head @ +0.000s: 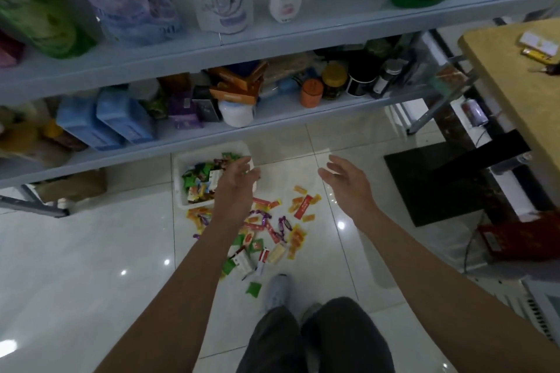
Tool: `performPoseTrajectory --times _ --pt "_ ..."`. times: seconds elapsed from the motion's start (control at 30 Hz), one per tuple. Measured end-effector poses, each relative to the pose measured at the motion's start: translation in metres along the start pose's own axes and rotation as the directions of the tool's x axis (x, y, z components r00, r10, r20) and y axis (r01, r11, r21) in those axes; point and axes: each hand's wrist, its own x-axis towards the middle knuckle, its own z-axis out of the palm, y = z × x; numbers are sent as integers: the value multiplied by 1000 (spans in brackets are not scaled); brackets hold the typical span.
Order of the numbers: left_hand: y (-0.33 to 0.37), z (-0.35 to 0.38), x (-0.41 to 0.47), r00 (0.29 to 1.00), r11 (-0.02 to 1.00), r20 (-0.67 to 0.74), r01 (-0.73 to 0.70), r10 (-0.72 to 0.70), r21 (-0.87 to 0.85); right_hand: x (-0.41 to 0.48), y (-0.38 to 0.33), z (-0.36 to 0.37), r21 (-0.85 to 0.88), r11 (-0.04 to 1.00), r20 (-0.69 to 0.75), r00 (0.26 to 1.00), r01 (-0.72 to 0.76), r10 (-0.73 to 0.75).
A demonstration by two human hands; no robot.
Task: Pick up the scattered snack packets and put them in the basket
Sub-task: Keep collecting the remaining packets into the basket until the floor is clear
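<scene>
the white basket [179, 191] sits on the tiled floor [91, 266] just left of the frame's centre, tucked partly under the lowest board of a grey shelf [272, 36]. it already holds a heap of green, orange and white wrappers [198, 182].

the left grip [238, 179] hangs over the basket's right edge with fingers loose and slightly bent, holding nothing that shows. the right grip [342, 182] floats to the right of centre, palm turned inward, fingers spread and relaxed, also with nothing in it. the two are well apart.

the scattered snack packets [272, 230] lie on the floor below and between the two forearms, starting just beside the basket's lower corner and running down toward the middle of the frame. among them is a long red packet [304, 206] near the orange ones, and a lone green packet [253, 288] lies lowest, just beside a pale shoe [277, 291].

the shelf boards across the top carry bottles, pouches, jars and boxes. a tan desk [515, 85] juts in at the upper right with a few small items on it.
</scene>
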Motion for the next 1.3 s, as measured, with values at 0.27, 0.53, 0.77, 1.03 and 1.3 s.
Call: performPoseTrajectory --times 0.27,0.53,0.77,1.03,1.3 --pt "-101 66 74 993 991 12 121 -122 57 93 104 7 -84 995 66 996 -58 64" --pt "-271 163 185 995 989 44 81 -87 128 229 277 43 -195 981 145 989 -10 39" --pt "-424 222 305 994 982 98 19 -38 185 348 422 88 -284 958 188 982 42 13" --pt "-523 263 405 945 915 327 -148 19 375 444 524 120 -540 804 371 928 250 -39" --pt "-578 294 407 739 586 671 -569 57 577 450 563 104 -687 597 485 873 413 -47"
